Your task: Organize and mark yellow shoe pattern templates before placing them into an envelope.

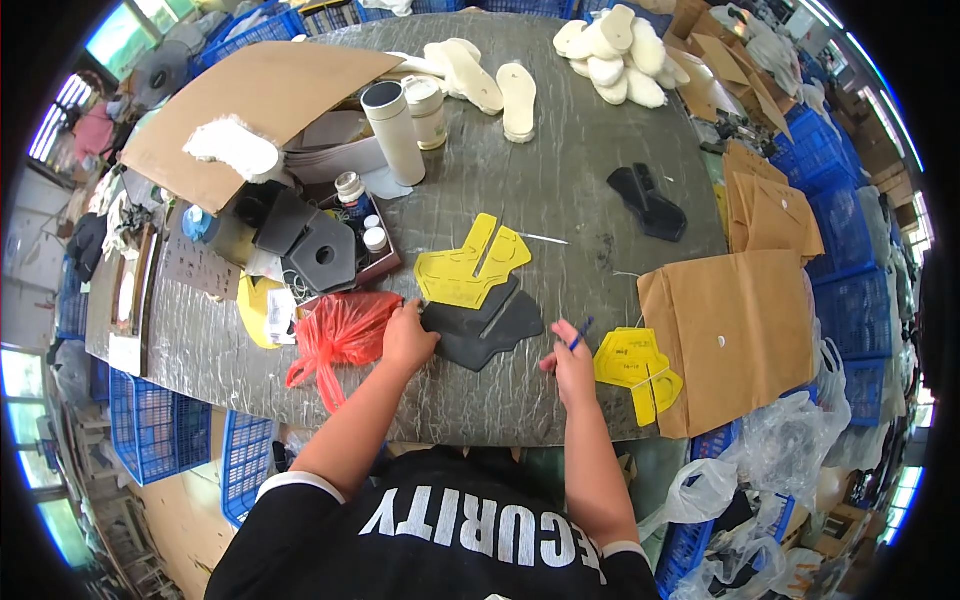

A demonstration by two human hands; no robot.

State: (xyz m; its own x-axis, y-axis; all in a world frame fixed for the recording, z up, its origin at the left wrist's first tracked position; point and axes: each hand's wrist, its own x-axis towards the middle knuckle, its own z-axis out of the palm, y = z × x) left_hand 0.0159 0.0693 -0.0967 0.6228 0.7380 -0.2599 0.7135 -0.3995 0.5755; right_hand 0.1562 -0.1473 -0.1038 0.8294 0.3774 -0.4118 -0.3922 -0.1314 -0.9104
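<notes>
From the head camera, the left hand (408, 338) is curled, its fingertips pressing down on the near left corner of a dark grey cut sheet piece (485, 325) that lies flat on the counter (560, 170) right in front of the person. A yellow pattern template (470, 268) lies just beyond it and overlaps its far edge. The right hand (573, 367) is closed around a blue pen (581, 334), tip pointing toward the dark piece, close to its right edge but apart from it.

The dark piece looks thin, light and floppy, likely leather or synthetic sheet; I judge it would slide and buckle if pushed, so flat pressure near an edge or a pinch at a corner suits it. The template seems stiffer card, best held by its rim.

Right of the pen hand lies a second yellow template (638, 368), partly on a brown paper envelope (735, 330) with a small round fastener. More brown envelopes (770, 210) sit beyond it. Left of the holding hand is a crumpled red plastic bag (340, 335). Farther off stand a white cylindrical tube (393, 135), a folded cardboard sheet (260, 100), pale insoles (612, 52) in a heap, and a black shaped piece (647, 203).
</notes>
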